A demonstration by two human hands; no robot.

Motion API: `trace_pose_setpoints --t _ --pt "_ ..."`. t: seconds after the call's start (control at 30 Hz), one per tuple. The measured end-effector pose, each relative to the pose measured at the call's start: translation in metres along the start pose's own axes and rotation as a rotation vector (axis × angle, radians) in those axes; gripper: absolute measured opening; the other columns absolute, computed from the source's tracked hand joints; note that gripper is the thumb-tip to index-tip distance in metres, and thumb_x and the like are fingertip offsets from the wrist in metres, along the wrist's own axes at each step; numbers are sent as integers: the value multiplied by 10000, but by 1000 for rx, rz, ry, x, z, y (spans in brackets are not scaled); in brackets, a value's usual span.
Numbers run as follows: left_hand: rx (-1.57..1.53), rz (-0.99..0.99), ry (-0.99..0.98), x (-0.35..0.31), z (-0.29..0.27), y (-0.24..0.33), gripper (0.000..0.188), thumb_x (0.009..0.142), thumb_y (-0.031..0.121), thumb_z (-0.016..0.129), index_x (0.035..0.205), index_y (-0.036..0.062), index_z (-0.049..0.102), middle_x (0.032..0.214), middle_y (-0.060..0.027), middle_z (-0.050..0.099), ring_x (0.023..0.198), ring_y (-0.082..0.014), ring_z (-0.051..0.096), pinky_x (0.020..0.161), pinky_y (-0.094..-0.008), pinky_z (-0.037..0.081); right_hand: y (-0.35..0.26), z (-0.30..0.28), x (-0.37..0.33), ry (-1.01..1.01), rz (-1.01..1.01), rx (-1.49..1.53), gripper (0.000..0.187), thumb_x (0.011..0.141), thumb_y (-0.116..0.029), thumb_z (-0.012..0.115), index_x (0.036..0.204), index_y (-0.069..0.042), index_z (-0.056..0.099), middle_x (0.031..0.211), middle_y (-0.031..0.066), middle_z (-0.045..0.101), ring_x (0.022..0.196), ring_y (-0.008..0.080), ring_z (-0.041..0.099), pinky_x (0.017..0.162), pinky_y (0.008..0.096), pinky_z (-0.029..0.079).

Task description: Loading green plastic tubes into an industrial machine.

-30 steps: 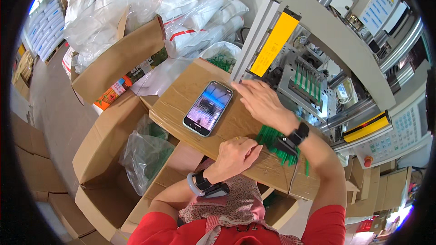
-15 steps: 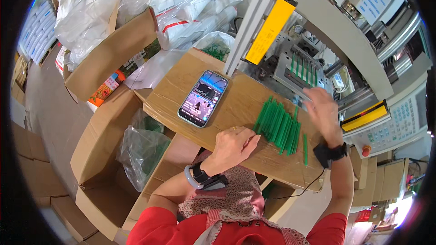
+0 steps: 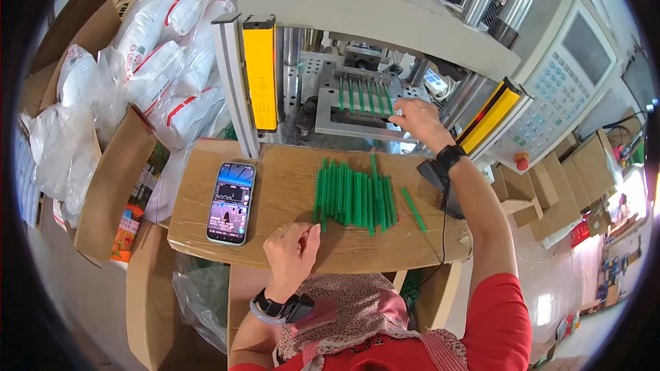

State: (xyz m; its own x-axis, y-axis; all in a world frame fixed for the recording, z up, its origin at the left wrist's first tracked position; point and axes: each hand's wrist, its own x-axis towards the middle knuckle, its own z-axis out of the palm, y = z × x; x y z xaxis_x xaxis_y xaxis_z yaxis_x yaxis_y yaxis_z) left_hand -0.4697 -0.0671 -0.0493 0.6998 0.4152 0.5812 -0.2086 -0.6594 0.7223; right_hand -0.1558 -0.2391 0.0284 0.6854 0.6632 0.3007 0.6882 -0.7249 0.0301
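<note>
My right hand (image 3: pixel 416 120) reaches into the press, its fingertips pinched at the front right corner of the metal mould plate (image 3: pixel 330 113). They grip the end of a green plastic strip (image 3: pixel 389 102), the rightmost of several lying side by side in the mould. My left hand (image 3: pixel 292 254) rests at the board's near edge with its fingers curled; what is in them, if anything, is hidden. Just beyond its thumb, a pile of thin green plastic sticks (image 3: pixel 354 196) lies on the cardboard-covered worktop (image 3: pixel 282 165). One separate green stick (image 3: pixel 414 209) lies right of the pile.
A lit phone (image 3: pixel 232 203) lies on the worktop's left. Yellow guard bars (image 3: pixel 259 75) flank the press opening, and a control panel (image 3: pixel 560 75) stands at right. Open cartons (image 3: pixel 148 295) and white sacks (image 3: pixel 155 72) crowd the left. A cable (image 3: pixel 445 240) hangs from my right wrist.
My view has turned toward the press. My right hand has gone from above the worktop to the mould's front corner and closed there. My left hand stays curled near the pile.
</note>
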Motion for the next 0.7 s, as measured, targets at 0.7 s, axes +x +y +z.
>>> trace_pose_setpoints --t 0.7 --pt "23 -37 0 1 0 -2 149 785 102 669 690 42 571 539 -66 503 451 -208 472 432 -315 356 -6 5 25 0 -91 -125 397 725 -429 684 851 -69 574 767 121 638 799 311 616 680 438 458"
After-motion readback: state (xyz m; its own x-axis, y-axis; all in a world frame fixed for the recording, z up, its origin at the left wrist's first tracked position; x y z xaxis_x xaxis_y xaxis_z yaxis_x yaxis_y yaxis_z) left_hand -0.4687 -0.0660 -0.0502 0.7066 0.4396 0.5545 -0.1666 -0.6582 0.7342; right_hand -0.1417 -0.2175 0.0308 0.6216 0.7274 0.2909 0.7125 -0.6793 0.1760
